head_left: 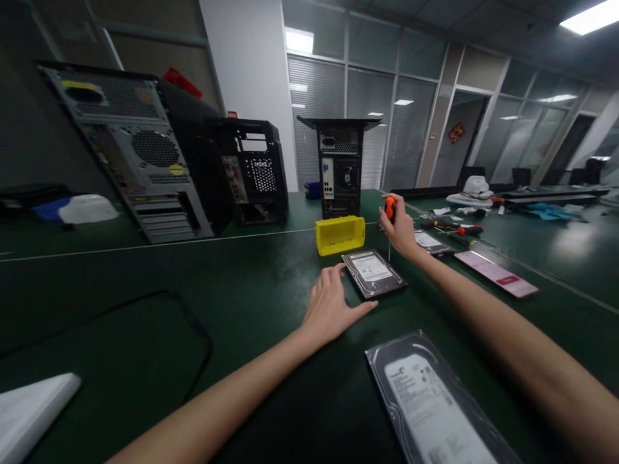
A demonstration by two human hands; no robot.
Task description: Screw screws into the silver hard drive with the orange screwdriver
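Surface (261,283): carrying the things.
Left hand (331,306): making a wide grip around the drive's left side.
Right hand (401,231): gripping the screwdriver.
Drive (382,285): lying flat, right of center, label up, pointing upper left to lower right.
Screwdriver (390,207): pointing down by the drive, seemingly needing steady aiming.

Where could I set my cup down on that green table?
Bare tabletop lies between the black cable and the left hand, in front of the computer cases. It's crowded beside the right hand: hand tools, hard drive, phone.
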